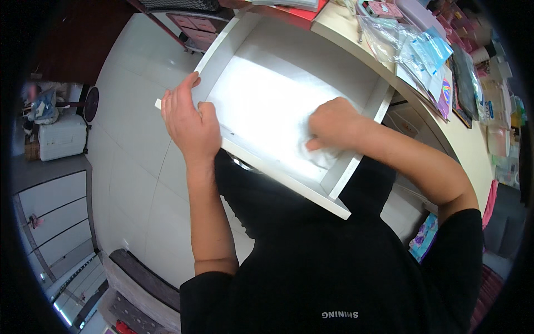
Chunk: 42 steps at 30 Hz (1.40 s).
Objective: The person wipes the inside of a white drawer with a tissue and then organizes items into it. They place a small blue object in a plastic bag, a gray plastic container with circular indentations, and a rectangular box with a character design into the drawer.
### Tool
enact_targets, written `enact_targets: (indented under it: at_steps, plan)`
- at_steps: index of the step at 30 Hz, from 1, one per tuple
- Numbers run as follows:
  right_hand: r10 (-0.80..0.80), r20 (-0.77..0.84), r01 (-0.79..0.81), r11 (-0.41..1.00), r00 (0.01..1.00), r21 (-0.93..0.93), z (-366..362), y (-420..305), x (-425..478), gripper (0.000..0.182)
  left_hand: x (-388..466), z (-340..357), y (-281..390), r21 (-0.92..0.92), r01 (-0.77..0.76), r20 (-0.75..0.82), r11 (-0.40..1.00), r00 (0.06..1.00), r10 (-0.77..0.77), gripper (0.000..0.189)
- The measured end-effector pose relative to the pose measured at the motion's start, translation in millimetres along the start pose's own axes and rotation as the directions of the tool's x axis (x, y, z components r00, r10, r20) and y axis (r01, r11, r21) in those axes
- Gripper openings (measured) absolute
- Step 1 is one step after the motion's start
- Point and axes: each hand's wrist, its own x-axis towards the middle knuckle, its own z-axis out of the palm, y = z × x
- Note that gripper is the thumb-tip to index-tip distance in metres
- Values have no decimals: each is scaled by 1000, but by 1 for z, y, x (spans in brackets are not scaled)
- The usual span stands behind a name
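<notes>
A white drawer [267,96] is pulled out from the desk, over my lap. My left hand [190,119] grips its front corner and side wall, thumb on the inner side and fingers along the outside. Inside the drawer, my right hand [333,125] presses a white cloth or tissue [321,156] onto the bottom, close to the right wall. The hand is slightly blurred, and much of the white piece is hidden beneath it. A few small dark specks lie along the inside of the front panel. A shiny metal handle [244,164] shows on the drawer's outer face.
The cream desktop [463,142] curves along the right, bearing plastic bags [388,39], a blue packet [431,50], papers and several containers. A red folder [298,12] lies above the drawer. Pink drawers [196,25] stand beyond its left side. Far left is a white suitcase [62,137].
</notes>
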Motion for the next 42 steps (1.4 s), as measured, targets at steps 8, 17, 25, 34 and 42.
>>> enact_targets:
  at_steps: [8, 17, 25, 34, 42]
  plan:
    - [-59, -134, 72, 993, 989, 98, -6, -28, 42, 52, 3, -1, 2, 37, -4, 51, 999, 999, 2, 46]
    - [-130, 217, 148, 987, 967, -68, 0, -13, -8, 36, 1, 1, 2, 28, 9, 29, 1000, 1000, -10, 44]
    - [-246, 154, 270, 949, 957, -164, 9, -28, 2, 42, 2, 3, 0, 35, -9, 30, 999, 1000, 8, 44]
    - [65, -382, -74, 997, 922, -9, -31, 22, 78, 48, 4, 1, 3, 31, -8, 34, 999, 999, 7, 43]
    - [-61, -271, 65, 998, 961, 6, -16, -22, 67, 25, 3, 3, 0, 22, -19, 23, 1000, 1000, 18, 42]
